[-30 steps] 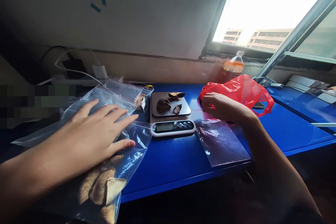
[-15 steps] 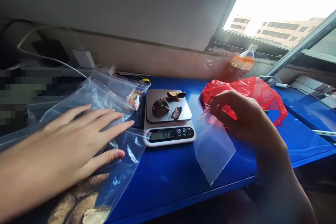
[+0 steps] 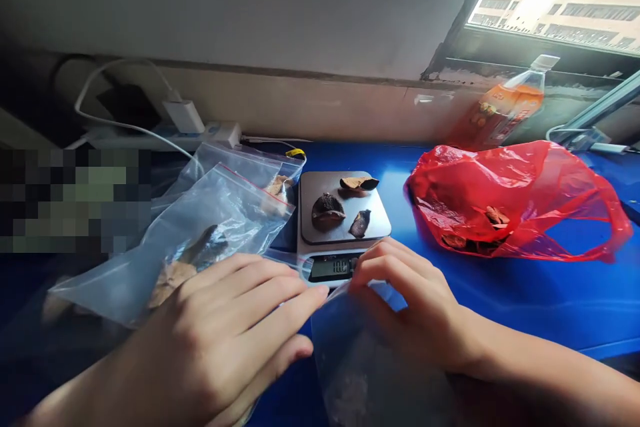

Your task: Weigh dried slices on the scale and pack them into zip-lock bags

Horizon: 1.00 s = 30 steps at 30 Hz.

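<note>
My left hand (image 3: 240, 333) has its fingers stretched out and holds nothing. Beneath and beside it lie clear zip bags (image 3: 220, 203) with brown dried pieces inside. The left fingertips come close to the top edge of a small clear plastic bag (image 3: 345, 340), and I cannot tell if they touch. My right hand (image 3: 420, 313) pinches that bag by its top edge, in front of a digital kitchen scale (image 3: 383, 223). On the scale's plate rest a dark curled dried piece (image 3: 327, 212), a tan one (image 3: 357, 184) and a small dark one (image 3: 359, 224). The display is partly covered by the right hand.
A red plastic bag (image 3: 465, 187) with dried brown pieces stands on the blue table (image 3: 520, 307) to the right. Behind it is a bottle of orange drink (image 3: 515, 103). A white charger (image 3: 184, 116) with its cable sits on a power strip at the back left.
My right hand has brought the small clear bag left, in front of the scale. My left hand has moved right toward it, off the zip bags' middle. The camera view has shifted.
</note>
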Motion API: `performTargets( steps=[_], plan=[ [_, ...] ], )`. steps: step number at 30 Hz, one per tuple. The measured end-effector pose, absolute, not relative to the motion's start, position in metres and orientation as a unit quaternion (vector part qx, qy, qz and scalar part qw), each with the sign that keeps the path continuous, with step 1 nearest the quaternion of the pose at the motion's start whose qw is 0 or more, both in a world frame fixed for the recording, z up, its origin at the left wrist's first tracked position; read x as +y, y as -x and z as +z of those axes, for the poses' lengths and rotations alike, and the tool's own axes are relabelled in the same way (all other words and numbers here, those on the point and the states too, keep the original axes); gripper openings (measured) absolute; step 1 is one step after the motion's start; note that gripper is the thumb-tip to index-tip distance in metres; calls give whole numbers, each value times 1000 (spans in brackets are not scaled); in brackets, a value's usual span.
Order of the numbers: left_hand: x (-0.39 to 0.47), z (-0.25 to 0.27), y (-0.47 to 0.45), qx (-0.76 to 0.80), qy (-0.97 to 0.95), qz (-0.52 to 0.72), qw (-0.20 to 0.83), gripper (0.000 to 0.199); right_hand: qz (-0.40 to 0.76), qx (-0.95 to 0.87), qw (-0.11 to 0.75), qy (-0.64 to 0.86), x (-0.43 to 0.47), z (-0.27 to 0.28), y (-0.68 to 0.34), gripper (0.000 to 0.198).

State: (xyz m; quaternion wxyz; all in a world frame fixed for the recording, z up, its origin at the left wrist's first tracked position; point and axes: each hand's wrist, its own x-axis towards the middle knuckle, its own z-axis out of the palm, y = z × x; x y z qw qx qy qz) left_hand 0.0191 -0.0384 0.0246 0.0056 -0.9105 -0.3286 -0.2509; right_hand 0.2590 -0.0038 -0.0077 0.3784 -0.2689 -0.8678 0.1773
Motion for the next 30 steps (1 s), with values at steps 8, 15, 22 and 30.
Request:
performTargets(
  steps=[8, 15, 22, 30],
  plan=[
    [-40, 26, -23, -308, 922, -233, 13, 21, 116, -899, 369, 204, -9, -16, -250, 8],
    [-39, 16, -29, -320, 915, -245, -31, 20, 65, -909, 366, 191, -7, -23, -249, 8],
    [-37, 13, -28, -331, 906, -260, -38, 16, 30, -909, 357, 216, -6, -24, -247, 4],
    [-36, 9, -26, -310, 908, -281, -17, 14, 38, -909, 347, 226, -5, -27, -248, 5]
  ],
)
